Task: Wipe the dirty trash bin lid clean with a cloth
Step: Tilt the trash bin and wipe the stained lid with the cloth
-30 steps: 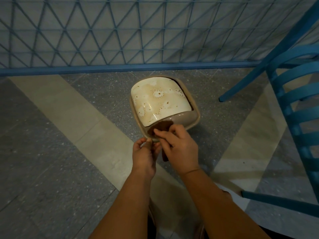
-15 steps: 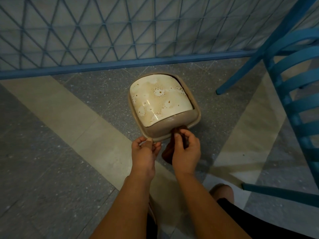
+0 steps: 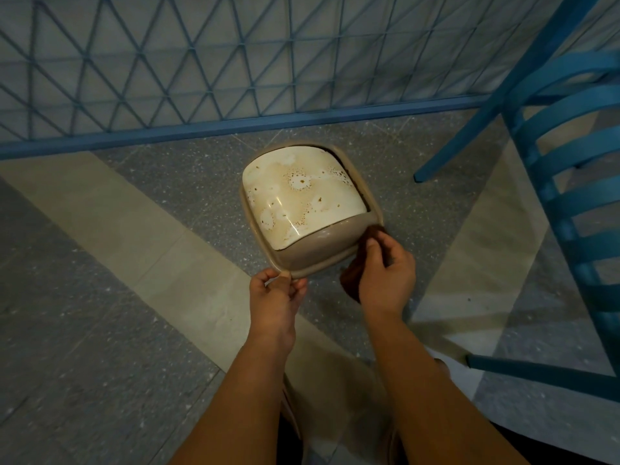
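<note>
**Lid mostly unwiped; cloth working the near right corner**

The bin lid [image 3: 303, 209] sits on the floor [image 3: 100, 297], just in front of the blue lattice fence [image 3: 167, 78] and left of the blue chair [image 3: 570, 162]. Its cream swing flap is covered with brown stains: ringed blotches, specks and a wide tan film across most of the surface. No part of the flap looks freshly clean, so the bulk of the wiping appears to lie ahead.

The left hand [image 3: 273, 298] pinches the lid's near rim at its front left corner, thumb and fingers closed on the edge, steadying it. The right hand [image 3: 385, 273] grasps a dark brown cloth [image 3: 350, 280], fingers curled round it, and presses its upper end against the lid's near right corner, where the grey frame meets the rim. The rest of the cloth hangs below the hand, off the lid.

As a judgement, the work is at an early stage: only the frame's near edge is being treated, and it looks fairly plain and unmarked. Left to do are the whole stained flap, the far rim by the fence, and the dark gap along the flap's right side.
</note>
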